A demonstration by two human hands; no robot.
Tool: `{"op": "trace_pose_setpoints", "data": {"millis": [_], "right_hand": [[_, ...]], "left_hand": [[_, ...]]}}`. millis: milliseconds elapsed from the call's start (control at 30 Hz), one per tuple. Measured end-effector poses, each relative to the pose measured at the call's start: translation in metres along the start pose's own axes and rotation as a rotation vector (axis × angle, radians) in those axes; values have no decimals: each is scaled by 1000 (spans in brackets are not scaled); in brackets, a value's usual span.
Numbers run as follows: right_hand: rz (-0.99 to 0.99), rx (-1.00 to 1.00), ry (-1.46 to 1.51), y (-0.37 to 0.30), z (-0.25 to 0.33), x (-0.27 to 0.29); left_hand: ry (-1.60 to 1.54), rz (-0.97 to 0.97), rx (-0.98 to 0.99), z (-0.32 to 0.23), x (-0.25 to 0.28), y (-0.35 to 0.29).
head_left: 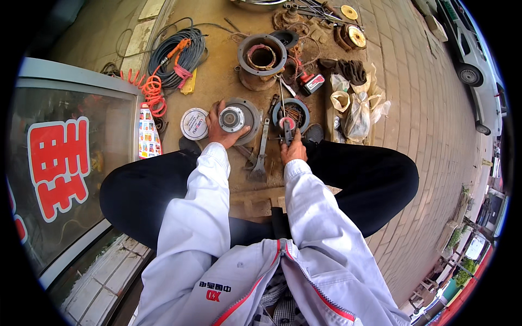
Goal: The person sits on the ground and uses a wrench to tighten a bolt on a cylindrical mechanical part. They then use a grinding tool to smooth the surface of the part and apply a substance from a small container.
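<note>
My left hand [220,127] is curled round the left side of a grey round metal flange with a raised hub [232,118], which rests on the ground before me. To its right, my right hand [294,149] is closed on a dark-handled tool with a red part [286,125]; a thin metal rod shows beyond it, and its exact kind is hard to make out. Beneath that tool sits a grey ring-shaped tray of bolts [306,112]. Between my hands lies a flat metal scraper [263,146]. A round white-lidded tin [194,124] stands left of my left hand.
Beyond the flange stands a motor housing [255,81]. A coiled dark hose [176,57] and an orange spiral hose [155,95] lie far left. A battery tool [312,83] and plastic bags [359,117] are to the right. A glass door [76,163] borders my left side.
</note>
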State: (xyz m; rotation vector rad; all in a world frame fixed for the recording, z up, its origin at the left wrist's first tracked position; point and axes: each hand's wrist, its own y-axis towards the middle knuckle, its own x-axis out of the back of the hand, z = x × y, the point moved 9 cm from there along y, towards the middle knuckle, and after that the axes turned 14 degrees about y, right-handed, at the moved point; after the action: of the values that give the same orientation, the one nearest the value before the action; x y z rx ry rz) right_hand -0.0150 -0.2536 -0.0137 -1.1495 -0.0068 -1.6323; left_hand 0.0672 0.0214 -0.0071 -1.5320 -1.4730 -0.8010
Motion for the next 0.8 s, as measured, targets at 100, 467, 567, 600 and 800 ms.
{"op": "trace_pose_setpoints", "data": {"millis": [100, 467, 567, 600, 800], "right_hand": [[177, 55, 35, -9, -11, -48], [93, 274, 61, 22, 28, -42], [-77, 196, 220, 55, 28, -4], [-155, 197, 261, 72, 25, 14], [-717, 330, -54, 189, 60, 173]], "left_hand": [[35, -26, -15, -4, 3, -2], [-66, -54, -99, -4, 1, 1], [-40, -81, -99, -1, 2, 2], [-44, -77, -103, -4, 3, 2], [70, 7, -47, -12, 9, -1]]}}
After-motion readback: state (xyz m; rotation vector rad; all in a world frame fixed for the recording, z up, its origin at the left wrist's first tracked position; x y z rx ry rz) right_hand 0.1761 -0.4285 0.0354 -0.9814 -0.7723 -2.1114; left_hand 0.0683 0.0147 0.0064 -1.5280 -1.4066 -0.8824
